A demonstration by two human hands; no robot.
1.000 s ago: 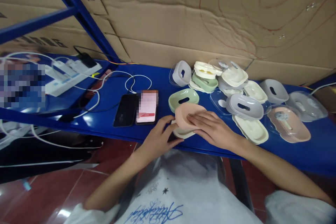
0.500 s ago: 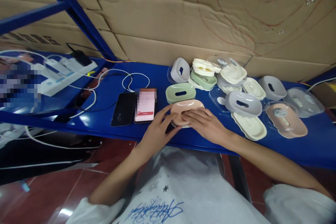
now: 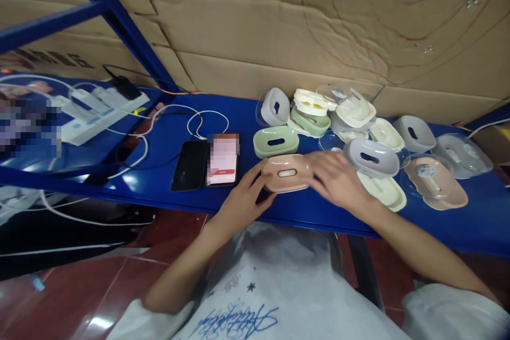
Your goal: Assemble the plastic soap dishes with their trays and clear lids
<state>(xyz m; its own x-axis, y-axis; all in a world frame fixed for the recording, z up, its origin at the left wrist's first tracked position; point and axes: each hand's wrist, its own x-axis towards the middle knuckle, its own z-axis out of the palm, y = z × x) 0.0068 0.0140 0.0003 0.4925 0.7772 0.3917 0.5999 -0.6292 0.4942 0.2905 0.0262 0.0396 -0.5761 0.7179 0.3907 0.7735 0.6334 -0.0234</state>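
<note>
A peach oval plastic dish (image 3: 297,187) with a slot in its middle sits near the front edge of the blue shelf. A pale piece shows through the slot. My left hand (image 3: 249,194) is closed on the dish's left end, fingers on the rim and thumb low at the front. At the right end is my right hand (image 3: 334,178), its fingers smeared by motion and overlapping the rim. Whether they grip it I cannot tell. Just behind lies a green slotted dish (image 3: 274,149), and to the right a grey-lilac slotted dish (image 3: 372,159).
Two phones, one dark (image 3: 189,166) and one with a lit screen (image 3: 223,162), lie on the left. Beyond them are cables and a white power strip (image 3: 105,117). More dishes, clear lids (image 3: 464,156) and a peach tray (image 3: 448,183) crowd the right. Cardboard (image 3: 239,21) stands behind.
My right hand has moved right, off the middle of the peach dish to its right end, uncovering the slot. My left hand stays on the left end.
</note>
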